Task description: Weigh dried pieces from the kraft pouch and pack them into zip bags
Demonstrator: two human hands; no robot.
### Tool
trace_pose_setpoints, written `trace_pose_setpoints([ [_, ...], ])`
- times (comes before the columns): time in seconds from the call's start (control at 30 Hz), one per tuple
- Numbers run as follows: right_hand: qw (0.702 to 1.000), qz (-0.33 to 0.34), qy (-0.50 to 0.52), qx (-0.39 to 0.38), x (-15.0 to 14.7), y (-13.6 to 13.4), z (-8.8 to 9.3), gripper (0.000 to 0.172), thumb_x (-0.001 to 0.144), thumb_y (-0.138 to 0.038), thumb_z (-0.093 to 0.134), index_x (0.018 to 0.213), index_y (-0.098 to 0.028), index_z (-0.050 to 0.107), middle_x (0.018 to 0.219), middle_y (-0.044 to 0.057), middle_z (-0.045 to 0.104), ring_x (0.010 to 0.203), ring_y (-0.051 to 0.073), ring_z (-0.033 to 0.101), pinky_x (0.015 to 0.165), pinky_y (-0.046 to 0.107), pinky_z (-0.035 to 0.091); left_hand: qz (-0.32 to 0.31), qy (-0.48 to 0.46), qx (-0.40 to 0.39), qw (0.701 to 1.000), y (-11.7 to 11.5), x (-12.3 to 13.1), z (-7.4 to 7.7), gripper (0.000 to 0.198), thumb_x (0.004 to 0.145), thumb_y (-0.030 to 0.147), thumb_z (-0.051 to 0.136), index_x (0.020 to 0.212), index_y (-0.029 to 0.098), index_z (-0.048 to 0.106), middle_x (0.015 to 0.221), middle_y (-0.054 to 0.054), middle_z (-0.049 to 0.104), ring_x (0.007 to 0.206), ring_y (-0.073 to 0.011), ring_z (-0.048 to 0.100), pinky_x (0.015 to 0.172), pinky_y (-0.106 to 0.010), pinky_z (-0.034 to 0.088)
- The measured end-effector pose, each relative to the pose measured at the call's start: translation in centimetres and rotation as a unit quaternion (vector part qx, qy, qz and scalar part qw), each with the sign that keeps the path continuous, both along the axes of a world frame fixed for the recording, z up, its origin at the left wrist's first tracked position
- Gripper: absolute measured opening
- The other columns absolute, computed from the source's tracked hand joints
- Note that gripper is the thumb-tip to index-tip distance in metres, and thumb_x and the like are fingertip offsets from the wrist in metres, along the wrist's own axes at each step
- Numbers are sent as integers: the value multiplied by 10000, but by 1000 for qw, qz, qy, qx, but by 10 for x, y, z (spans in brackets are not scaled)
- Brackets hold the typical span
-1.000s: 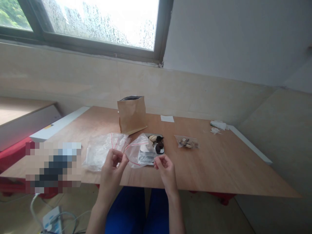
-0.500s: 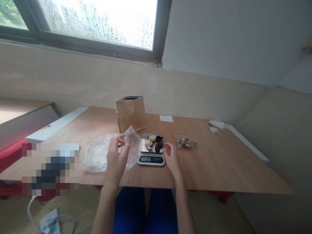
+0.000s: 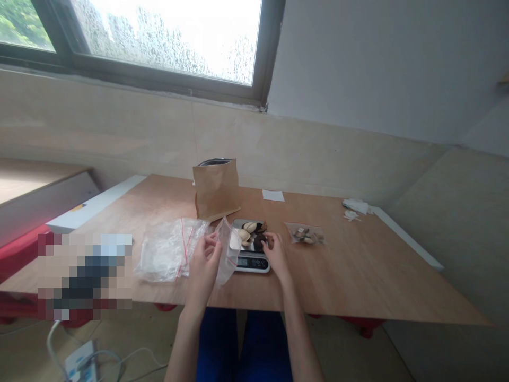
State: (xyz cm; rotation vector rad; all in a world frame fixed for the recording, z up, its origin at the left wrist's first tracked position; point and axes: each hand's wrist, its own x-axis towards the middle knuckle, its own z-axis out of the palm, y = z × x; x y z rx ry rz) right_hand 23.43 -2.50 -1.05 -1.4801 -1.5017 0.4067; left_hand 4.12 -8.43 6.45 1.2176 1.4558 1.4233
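Observation:
My left hand [image 3: 207, 254] pinches a small clear zip bag [image 3: 228, 268] with a red line, held upright beside a white kitchen scale [image 3: 260, 269]. Several cream-coloured pieces [image 3: 244, 236] and dark brown pieces [image 3: 260, 243], possibly dried food, lie on the scale's plate. The bag covers the left side of the scale. My right hand [image 3: 275, 252] reaches in from the right, with thumb and fingers curled round a dark piece at the plate's right edge. That piece still rests on the plate.
A stack of clear zip bags [image 3: 165, 252] lies left of my left hand. Behind the scale an open brown paper pouch [image 3: 217, 191] stands upright. A filled clear bag [image 3: 305, 234] lies to the right. White paper [image 3: 273, 196] and crumpled tissue [image 3: 356, 206] are farther back.
My left hand has moved right with the zip bag, which now overlaps the scale's left side. My right hand has moved in over the plate and closed at a dark piece.

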Motion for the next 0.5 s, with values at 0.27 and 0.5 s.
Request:
trace_pose_setpoints([
  [0.27,999,16,-28,10,-2,-3,11,237,738,-167,514,953,-203,607,979,76,568,983,234,524,879,380,407,-11,-12,14,1000,0,1,-3,231,757,405,543,723,192,461,1202,-122,566,1039,-219,591,897,-396,452],
  [0.5,997,44,-51,28,-5,-6,21,277,751,-133,502,974,-223,639,992,65,561,978,216,530,875,350,408,-4,-21,-8,1000,1,0,-5,257,747,431,541,714,197,440,1214,-121,560,1013,-209,604,867,-360,462],
])
